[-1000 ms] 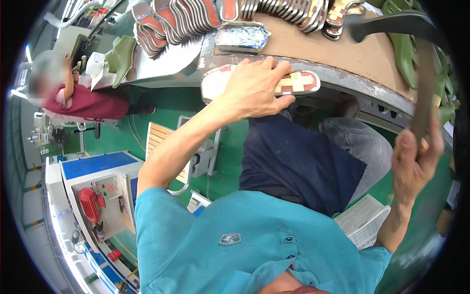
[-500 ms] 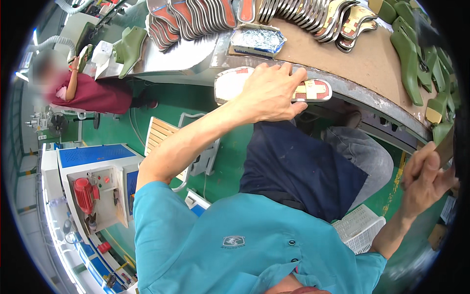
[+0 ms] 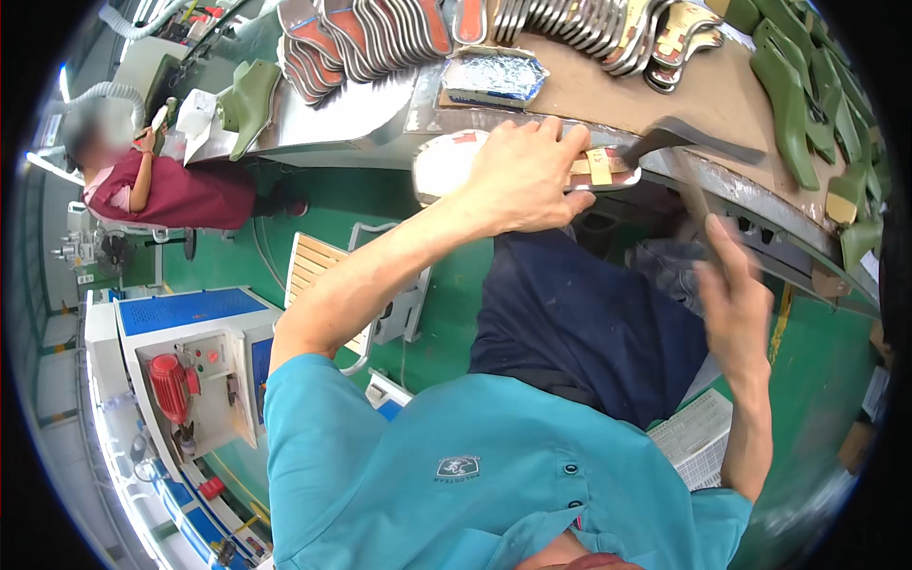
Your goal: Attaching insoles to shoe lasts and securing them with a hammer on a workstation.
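My left hand (image 3: 527,180) grips a sole-shaped piece (image 3: 442,169) across its middle, at the bench's near edge. Its left end is white; its right end shows dark red with a yellow patch. Whether a last sits under it is hidden. In my right hand (image 3: 739,309), blurred by motion, is the handle of a hammer (image 3: 698,141). The dark, curved hammer head is above the right end of the sole-shaped piece, overlapping it in view; I cannot tell whether they touch.
Metal-edged, sole-shaped pieces (image 3: 394,38) stand in rows along the bench (image 3: 608,90). An open blue-and-white box (image 3: 494,76) lies before them. Green shoe lasts (image 3: 784,104) crowd the right. A white basket (image 3: 698,437) is beside me. A person in a maroon apron (image 3: 180,190) works far left.
My right hand has swung in from the far right, bringing the hammer head over the right end of the sole-shaped piece. My left hand keeps its grip, nearly still.
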`<act>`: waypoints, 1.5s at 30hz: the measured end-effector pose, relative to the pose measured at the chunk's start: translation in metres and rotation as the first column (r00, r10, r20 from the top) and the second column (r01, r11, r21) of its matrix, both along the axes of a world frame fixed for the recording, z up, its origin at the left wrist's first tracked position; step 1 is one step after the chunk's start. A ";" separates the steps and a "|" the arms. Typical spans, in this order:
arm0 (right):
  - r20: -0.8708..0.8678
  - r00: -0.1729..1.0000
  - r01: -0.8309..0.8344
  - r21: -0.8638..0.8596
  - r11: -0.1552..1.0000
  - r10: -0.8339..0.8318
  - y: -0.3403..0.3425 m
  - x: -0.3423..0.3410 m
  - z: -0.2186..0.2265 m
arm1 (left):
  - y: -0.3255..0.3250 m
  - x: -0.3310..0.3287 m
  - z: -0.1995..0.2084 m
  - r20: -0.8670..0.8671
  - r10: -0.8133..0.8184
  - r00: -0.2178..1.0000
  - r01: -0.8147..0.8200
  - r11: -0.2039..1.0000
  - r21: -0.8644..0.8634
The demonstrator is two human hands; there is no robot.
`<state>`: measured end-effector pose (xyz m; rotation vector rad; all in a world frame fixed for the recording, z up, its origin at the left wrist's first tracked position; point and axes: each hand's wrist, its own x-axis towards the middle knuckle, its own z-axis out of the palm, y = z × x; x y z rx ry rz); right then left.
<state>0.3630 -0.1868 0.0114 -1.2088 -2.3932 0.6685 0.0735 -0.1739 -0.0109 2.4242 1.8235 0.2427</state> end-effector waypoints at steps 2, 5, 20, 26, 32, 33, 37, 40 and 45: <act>-0.269 0.962 0.024 -0.115 0.993 -0.055 0.010 -0.004 -0.013 | -0.001 -0.001 0.001 0.021 -0.005 1.000 0.005 1.000 0.002; -0.497 0.843 0.156 -0.136 0.978 -0.204 0.010 0.007 -0.009 | -0.001 0.001 0.003 0.029 0.010 1.000 -0.010 1.000 -0.012; -0.398 0.894 0.062 -0.349 0.935 -0.208 -0.006 -0.009 -0.022 | -0.001 0.004 0.002 0.019 0.041 0.999 -0.040 0.998 -0.038; -0.380 0.923 0.049 -0.047 0.998 -0.064 -0.001 -0.002 -0.030 | 0.002 0.007 0.002 0.015 0.038 0.999 -0.038 0.999 -0.013; -0.333 0.935 0.130 0.006 0.991 -0.121 0.023 -0.013 -0.033 | 0.009 0.000 0.003 -0.091 -0.032 0.995 0.026 0.997 -0.070; -0.363 0.913 0.198 -0.005 0.980 -0.186 0.031 -0.015 -0.035 | 0.011 0.002 0.008 -0.120 -0.053 0.991 0.031 0.983 -0.180; -0.173 0.936 0.336 0.168 0.927 -0.308 0.083 -0.003 -0.056 | 0.011 -0.003 0.028 0.065 -0.064 0.996 0.073 0.987 -0.142; -0.251 0.926 0.316 0.106 0.943 -0.282 0.096 0.017 -0.086 | -0.013 -0.035 0.080 0.417 0.224 0.881 -0.153 0.968 -0.198; -0.317 0.901 0.309 -0.012 0.951 -0.297 0.095 0.014 -0.080 | -0.068 -0.144 0.104 0.967 -0.005 0.255 -0.467 0.875 0.128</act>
